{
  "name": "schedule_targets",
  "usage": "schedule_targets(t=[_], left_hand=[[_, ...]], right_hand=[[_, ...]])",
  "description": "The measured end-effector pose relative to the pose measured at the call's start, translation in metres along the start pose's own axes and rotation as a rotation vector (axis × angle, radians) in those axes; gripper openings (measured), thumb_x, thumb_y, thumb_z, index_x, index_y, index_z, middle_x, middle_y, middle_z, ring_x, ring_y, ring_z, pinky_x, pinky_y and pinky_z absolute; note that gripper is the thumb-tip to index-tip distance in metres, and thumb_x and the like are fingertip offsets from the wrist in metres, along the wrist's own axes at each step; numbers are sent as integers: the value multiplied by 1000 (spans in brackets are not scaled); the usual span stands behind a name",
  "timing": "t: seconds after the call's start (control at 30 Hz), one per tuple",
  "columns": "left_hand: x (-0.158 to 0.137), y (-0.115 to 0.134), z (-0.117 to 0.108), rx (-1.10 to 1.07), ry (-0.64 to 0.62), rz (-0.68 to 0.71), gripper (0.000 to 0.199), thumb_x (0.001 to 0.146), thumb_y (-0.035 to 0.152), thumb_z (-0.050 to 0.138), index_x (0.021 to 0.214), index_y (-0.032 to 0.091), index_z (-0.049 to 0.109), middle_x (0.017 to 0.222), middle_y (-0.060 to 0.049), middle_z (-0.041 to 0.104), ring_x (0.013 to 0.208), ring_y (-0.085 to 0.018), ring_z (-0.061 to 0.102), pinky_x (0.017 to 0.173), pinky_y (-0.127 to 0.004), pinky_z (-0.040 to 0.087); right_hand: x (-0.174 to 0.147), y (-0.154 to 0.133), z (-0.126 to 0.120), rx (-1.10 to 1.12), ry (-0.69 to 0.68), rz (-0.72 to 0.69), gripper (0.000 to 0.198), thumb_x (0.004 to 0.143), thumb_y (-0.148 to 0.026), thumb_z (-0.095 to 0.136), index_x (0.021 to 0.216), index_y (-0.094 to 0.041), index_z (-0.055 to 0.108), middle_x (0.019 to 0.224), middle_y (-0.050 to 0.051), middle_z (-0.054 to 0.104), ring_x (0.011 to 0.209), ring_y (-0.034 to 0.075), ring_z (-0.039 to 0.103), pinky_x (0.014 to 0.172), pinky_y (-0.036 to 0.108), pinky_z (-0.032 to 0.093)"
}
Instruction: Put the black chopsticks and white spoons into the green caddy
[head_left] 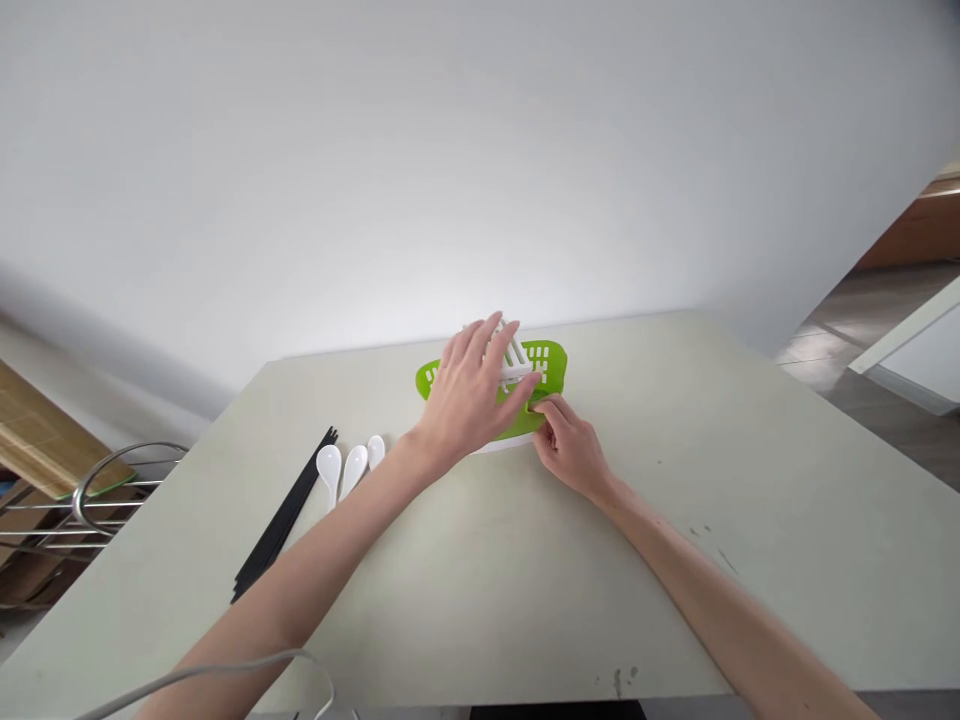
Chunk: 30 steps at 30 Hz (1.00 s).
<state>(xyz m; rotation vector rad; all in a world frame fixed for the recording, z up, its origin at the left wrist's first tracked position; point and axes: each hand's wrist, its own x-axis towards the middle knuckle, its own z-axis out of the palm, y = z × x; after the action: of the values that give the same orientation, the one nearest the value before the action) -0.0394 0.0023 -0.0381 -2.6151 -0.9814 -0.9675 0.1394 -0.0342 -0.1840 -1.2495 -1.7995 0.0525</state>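
Note:
Near the wall stands a bright green slotted plastic basket [551, 362] with a white base [506, 444]. A white slatted plastic piece [517, 362] sits tilted at its middle. My left hand [471, 388] reaches over this piece, its fingers across the top and its thumb at the near right side, holding it. The hand hides much of the basket. At the basket's front right, my right hand [568, 440] is closed, thumb and index finger pinching the green edge. Left of my left forearm lie white spoons [354, 468] and a bundle of black chopsticks [283, 520].
The pale table [660, 560] meets a white wall [480, 160] at the back. A grey cable [225, 668] crosses my left forearm at lower left. A metal wire rack [97, 505] and a wooden board [56, 430] stand beyond the table's left edge.

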Motion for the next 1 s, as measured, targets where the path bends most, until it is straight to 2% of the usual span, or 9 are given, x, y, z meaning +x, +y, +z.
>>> schedule_targets(t=[0.1,0.2,0.3,0.4,0.7,0.83,1.0], left_hand=[[-1,-4,12,18,-9,-2,44,106,45,47,142,21,60,149,-14,62,145,-33,51,122,-54,38],[-3,-16,14,27,12,10,42,105,41,49,140,22,63,148,-11,64,144,-30,54,123,-51,38],[-4,-34,7,60,0,6,42,104,37,50,142,25,64,148,-8,65,143,-30,53,123,-52,37],[-6,-59,-4,113,-36,-47,44,104,36,49,145,26,63,149,-7,65,143,-32,50,122,-56,35],[-26,-153,-47,207,-184,-168,52,109,42,32,153,27,56,159,-4,55,150,-28,45,123,-50,33],[-39,-175,-64,263,-179,-253,53,109,42,30,153,28,56,158,-3,57,150,-29,45,123,-51,32],[-53,-189,-83,317,-167,-328,54,104,52,42,149,26,57,153,-7,61,144,-33,51,119,-50,38]], right_hand=[[0,-2,1,6,-3,-10,30,92,-9,46,116,-25,54,107,6,66,61,14,60,55,26,43],[0,-5,2,20,-7,4,40,92,-8,45,127,-25,52,126,10,65,62,12,60,55,27,46],[-1,-8,-1,55,38,54,52,92,-10,46,140,-28,46,149,15,52,63,11,61,52,27,48],[-2,-7,-3,93,107,109,58,92,-11,48,147,-30,40,159,17,41,67,11,63,51,28,50],[-3,-2,3,123,70,111,58,92,-11,45,146,-29,38,156,17,45,68,11,60,53,27,51],[-2,0,1,135,51,119,58,91,-11,44,146,-29,38,152,17,47,73,13,61,53,26,51],[-2,0,1,115,-4,124,55,90,-11,43,143,-26,40,145,15,53,75,13,64,56,26,51]])
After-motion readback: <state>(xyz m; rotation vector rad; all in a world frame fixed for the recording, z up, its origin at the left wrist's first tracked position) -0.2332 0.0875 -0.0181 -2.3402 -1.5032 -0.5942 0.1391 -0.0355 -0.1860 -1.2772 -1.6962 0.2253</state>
